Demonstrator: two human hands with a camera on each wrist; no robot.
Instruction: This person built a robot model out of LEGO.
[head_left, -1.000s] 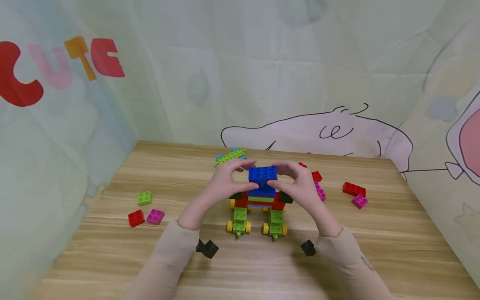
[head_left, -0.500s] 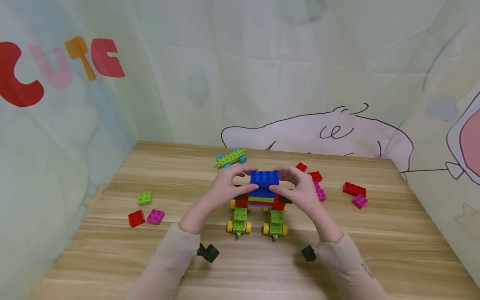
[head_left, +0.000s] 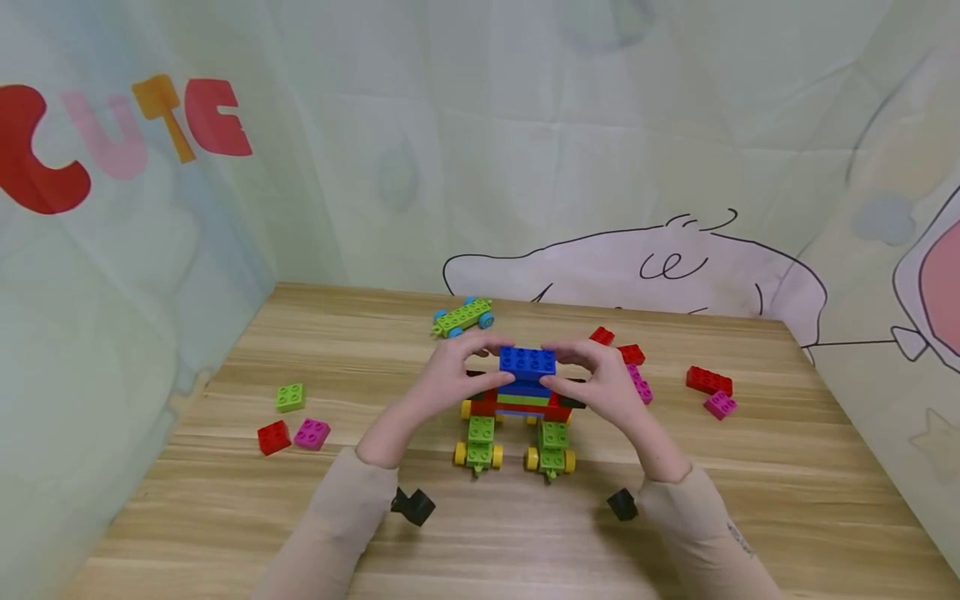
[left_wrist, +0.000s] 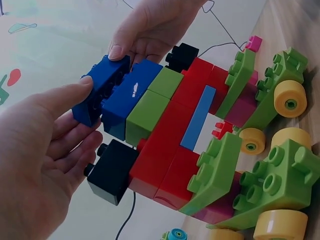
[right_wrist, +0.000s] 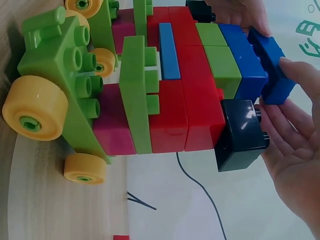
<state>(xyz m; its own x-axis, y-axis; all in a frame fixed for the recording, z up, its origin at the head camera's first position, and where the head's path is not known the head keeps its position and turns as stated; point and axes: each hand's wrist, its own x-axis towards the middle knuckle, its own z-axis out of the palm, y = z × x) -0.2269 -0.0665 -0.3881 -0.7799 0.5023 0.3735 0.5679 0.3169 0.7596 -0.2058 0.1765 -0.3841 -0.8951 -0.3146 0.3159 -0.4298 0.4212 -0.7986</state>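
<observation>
Both hands hold a blue brick (head_left: pixel 527 363) by its ends over a stacked brick build, my left hand (head_left: pixel 453 372) at one end and my right hand (head_left: pixel 600 375) at the other. Thumbs lie on its near side, fingers behind. In the wrist views it sits slightly tilted against the studs of a lower blue brick (left_wrist: pixel 131 97), with a narrow gap showing. Below come lime green bricks (right_wrist: pixel 220 70), red bricks (right_wrist: pixel 200 105), and a black brick (right_wrist: pixel 242 132) at each side. The build stands on green wheeled bases (head_left: pixel 478 455) with yellow wheels.
A green car base (head_left: pixel 462 317) with blue wheels stands behind the build. At left lie a lime brick (head_left: pixel 290 397), a red brick (head_left: pixel 274 437) and a magenta brick (head_left: pixel 312 433). Several red and magenta pieces lie right, including a long red brick (head_left: pixel 708 381). A printed curtain hangs behind the table.
Both hands have lowered the blue brick a little toward the lower blue brick, narrowing the space between them. The wheeled build below has stayed in place.
</observation>
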